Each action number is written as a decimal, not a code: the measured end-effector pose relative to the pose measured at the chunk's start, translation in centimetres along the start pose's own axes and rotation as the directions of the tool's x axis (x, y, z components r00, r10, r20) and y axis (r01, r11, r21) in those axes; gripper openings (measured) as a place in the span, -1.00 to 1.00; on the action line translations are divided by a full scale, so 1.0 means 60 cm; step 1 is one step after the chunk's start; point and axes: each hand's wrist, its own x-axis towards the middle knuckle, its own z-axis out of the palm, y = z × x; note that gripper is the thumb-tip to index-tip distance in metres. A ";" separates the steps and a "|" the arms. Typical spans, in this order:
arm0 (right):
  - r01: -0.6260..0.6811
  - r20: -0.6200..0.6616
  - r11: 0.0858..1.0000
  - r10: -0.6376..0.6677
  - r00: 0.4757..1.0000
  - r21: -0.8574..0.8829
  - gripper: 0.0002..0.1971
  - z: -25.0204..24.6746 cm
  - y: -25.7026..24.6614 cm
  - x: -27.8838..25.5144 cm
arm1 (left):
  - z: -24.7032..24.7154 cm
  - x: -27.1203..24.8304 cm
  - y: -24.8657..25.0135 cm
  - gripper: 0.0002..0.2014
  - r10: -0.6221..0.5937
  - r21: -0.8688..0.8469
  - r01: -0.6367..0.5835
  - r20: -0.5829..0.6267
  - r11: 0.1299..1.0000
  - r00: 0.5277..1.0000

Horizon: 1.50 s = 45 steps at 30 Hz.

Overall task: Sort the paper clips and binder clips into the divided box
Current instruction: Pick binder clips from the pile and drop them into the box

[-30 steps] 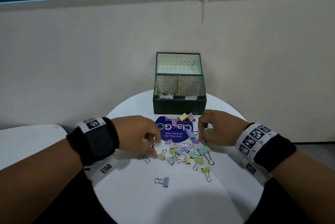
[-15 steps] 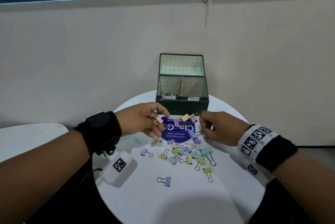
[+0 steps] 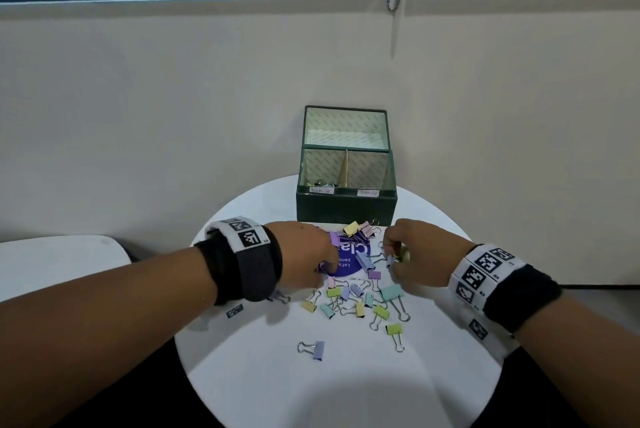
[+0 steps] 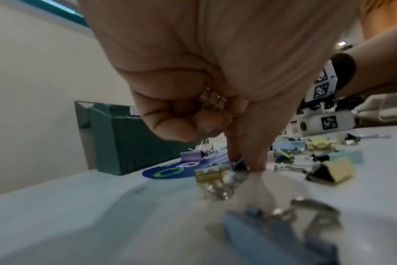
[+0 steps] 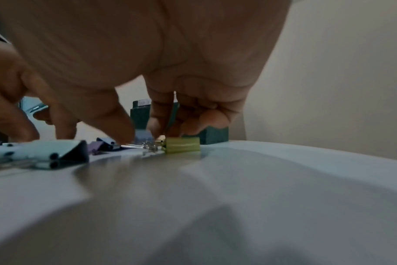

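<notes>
- Now the left hand (image 4: 206, 75) has pink binder clips (image 4: 212, 97) tucked in its curled fingers while finger and thumb tips pinch a dark clip (image 4: 238, 164) on the tabletop (image 3: 249, 386); it should grip the clip's body, not its wire handles.
- Middle: loose clips (image 3: 356, 299) lie well short of the divided box (image 3: 346, 207).
- Right hand (image 3: 420, 252), fingers curled down, holds a lavender clip (image 5: 143, 137) beside a green clip (image 5: 183, 147); lifting straight up avoids scattering neighbours.

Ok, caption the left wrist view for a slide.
Left hand holds pink clips while reaching among binder clips.
</notes>
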 end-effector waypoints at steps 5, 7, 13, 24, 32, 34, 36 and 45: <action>0.089 -0.045 0.992 -0.085 0.995 0.094 -0.84 -0.010 0.000 0.000 | -0.012 -0.001 -0.020 -0.87 0.001 -0.147 0.000 0.006 0.989 1.000; 0.073 0.020 0.992 -0.076 0.997 0.101 -0.87 -0.011 -0.002 0.003 | -0.032 0.000 -0.039 -0.83 -0.049 -0.301 0.028 -0.065 0.953 0.997; 0.025 0.126 0.999 -0.029 0.992 0.033 -0.78 -0.002 -0.009 0.007 | -0.111 0.037 -0.103 -0.83 -0.343 -0.637 0.027 -0.379 0.771 0.860; 0.118 -0.011 0.993 -0.117 0.993 0.023 -0.83 0.014 0.002 0.008 | -0.114 0.074 -0.120 -0.79 -0.532 -0.771 0.011 -0.430 0.637 0.729; 0.255 0.030 0.954 -0.254 0.967 -0.158 -0.84 -0.063 -0.023 0.038 | -0.024 -0.047 -0.072 -0.65 -0.188 -0.273 0.159 -0.083 0.949 0.979; 0.240 0.032 0.944 -0.239 0.971 -0.225 -0.82 -0.099 -0.053 0.061 | -0.001 -0.058 -0.062 -0.63 -0.162 -0.276 0.136 -0.075 0.952 0.984; 0.204 -0.010 0.944 -0.214 0.977 -0.258 -0.85 -0.135 -0.085 0.090 | 0.018 -0.052 -0.057 -0.62 -0.138 -0.254 0.118 -0.059 0.960 0.989; 0.054 -0.140 0.971 -0.089 0.986 -0.235 -0.81 -0.126 -0.166 0.223 | 0.037 -0.036 -0.051 -0.59 -0.132 -0.275 0.116 -0.040 0.954 0.990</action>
